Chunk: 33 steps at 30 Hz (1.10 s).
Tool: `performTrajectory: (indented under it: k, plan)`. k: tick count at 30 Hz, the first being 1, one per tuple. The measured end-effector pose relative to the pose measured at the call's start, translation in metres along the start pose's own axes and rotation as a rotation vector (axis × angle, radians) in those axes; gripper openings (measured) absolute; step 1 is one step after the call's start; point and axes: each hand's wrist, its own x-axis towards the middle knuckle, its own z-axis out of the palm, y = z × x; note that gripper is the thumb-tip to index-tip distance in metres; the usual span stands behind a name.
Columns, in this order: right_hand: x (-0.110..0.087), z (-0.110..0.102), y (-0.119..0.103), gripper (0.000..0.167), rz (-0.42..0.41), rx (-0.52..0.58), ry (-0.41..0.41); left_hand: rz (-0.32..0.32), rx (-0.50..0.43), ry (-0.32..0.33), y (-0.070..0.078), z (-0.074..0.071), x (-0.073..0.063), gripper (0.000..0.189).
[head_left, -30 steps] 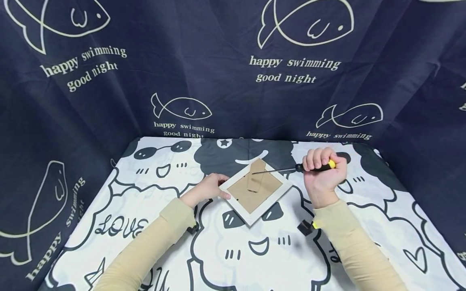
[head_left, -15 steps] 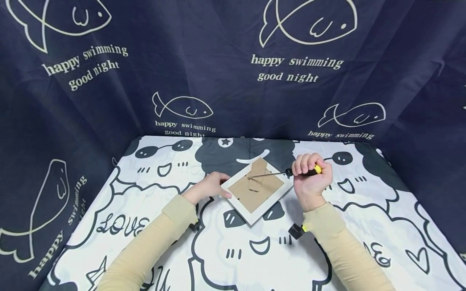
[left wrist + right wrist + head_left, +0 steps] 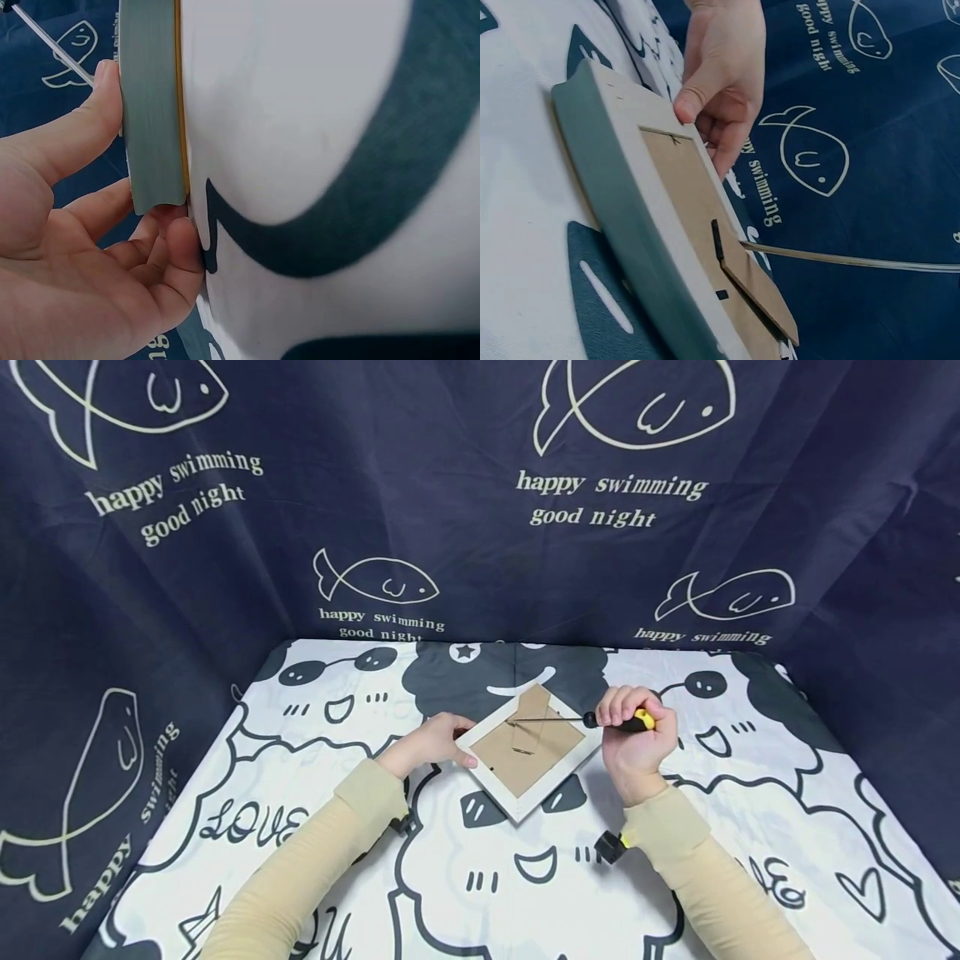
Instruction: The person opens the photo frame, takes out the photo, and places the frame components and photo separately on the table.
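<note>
A picture frame (image 3: 556,775) with a white rim lies back side up, turned cornerwise on the table. Its brown backing board (image 3: 513,777) carries a stand flap (image 3: 761,289), slightly raised in the right wrist view. My left hand (image 3: 427,746) holds the frame's left corner, thumb on top and fingers curled at the side and underneath. A screwdriver (image 3: 641,720) with a black and yellow handle is gripped in my right hand (image 3: 637,752). Its thin shaft (image 3: 855,261) reaches across the frame, the tip right at the backing's upper left edge. Small dark metal tabs (image 3: 721,294) sit along the backing.
A white cloth (image 3: 247,810) with black cartoon drawings covers the table. Dark blue curtains (image 3: 480,510) with fish prints hang behind and at both sides. Black wrist cameras (image 3: 611,846) are strapped beneath the sleeves.
My right hand has moved left with the screwdriver, and its tip has shifted left to the backing's edge. Lately the handle has dipped slightly. My left hand keeps its hold on the picture frame.
</note>
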Motion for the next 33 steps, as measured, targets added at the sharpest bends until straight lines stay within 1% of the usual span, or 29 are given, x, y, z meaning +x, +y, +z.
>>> performTrajectory:
  k: [4,7,11,14,19,23,26,30,33]
  plan:
    - [-0.003,0.001,0.004,0.034,-0.047,-0.040,-0.030,0.007,0.029,-0.014,0.002,-0.001,0.000,0.062]
    - [-0.003,0.004,0.007,0.039,-0.062,-0.065,-0.054,0.006,0.050,-0.027,0.003,-0.003,0.001,0.062]
    - [0.002,0.012,0.011,0.041,-0.031,-0.043,-0.107,-0.003,0.070,-0.044,0.003,-0.004,0.002,0.064]
    - [0.008,0.019,0.015,0.041,0.001,-0.016,-0.119,0.000,0.083,-0.054,0.003,-0.004,0.003,0.066]
    - [0.021,0.029,0.021,0.042,0.016,-0.014,-0.098,0.009,0.100,-0.069,0.005,-0.005,0.003,0.066]
    - [0.034,0.036,0.028,0.042,0.016,-0.036,-0.073,0.013,0.106,-0.071,0.007,-0.005,0.003,0.063]
    - [0.042,0.040,0.033,0.042,0.033,-0.042,-0.026,0.013,0.105,-0.068,0.007,-0.005,0.003,0.063]
    - [0.053,0.045,0.039,0.043,0.067,-0.071,0.058,0.008,0.104,-0.062,0.006,-0.004,0.004,0.061]
    - [0.060,0.048,0.044,0.044,0.068,-0.142,0.101,0.010,0.115,-0.060,0.005,-0.004,0.004,0.061]
